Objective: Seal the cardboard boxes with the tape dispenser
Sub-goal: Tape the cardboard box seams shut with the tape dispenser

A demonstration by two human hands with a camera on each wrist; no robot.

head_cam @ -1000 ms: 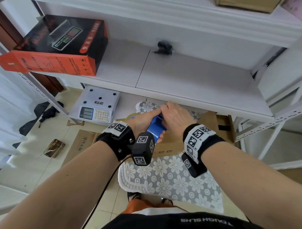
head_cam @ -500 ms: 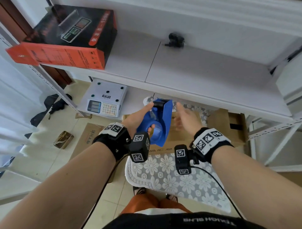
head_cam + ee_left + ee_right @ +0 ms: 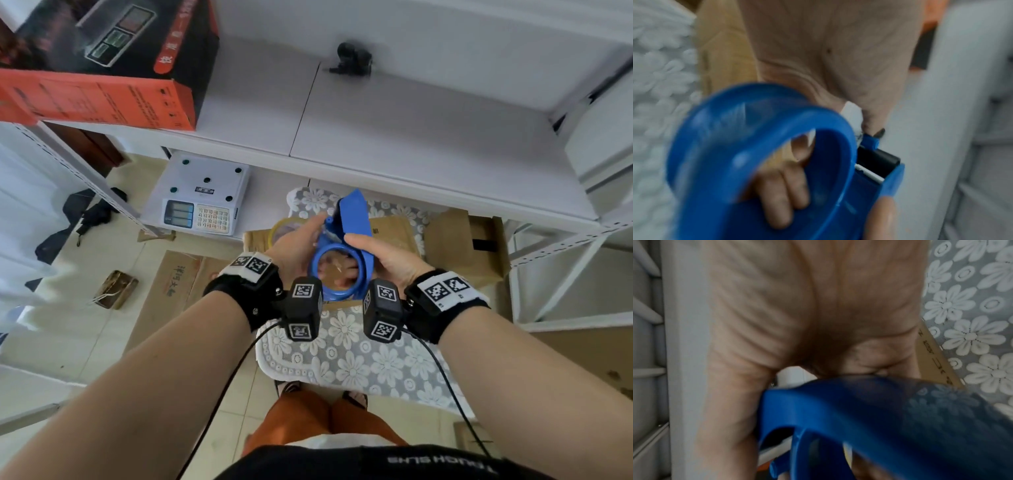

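Blue tape dispenser (image 3: 346, 246) held by both hands; shirt hem (image 3: 442, 460) reads "TOUGH SLHS".

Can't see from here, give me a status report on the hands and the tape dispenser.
Left hand and right hand both grip the blue tape dispenser, raised above the cardboard box. No tape on it yet. Nothing in the way.

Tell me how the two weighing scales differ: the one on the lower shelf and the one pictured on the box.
1. The real scale is white; the pictured scale is printed on the black and orange box.
2. The real scale sits on the lower shelf; the box lies on the upper shelf.

Both show a front display panel.
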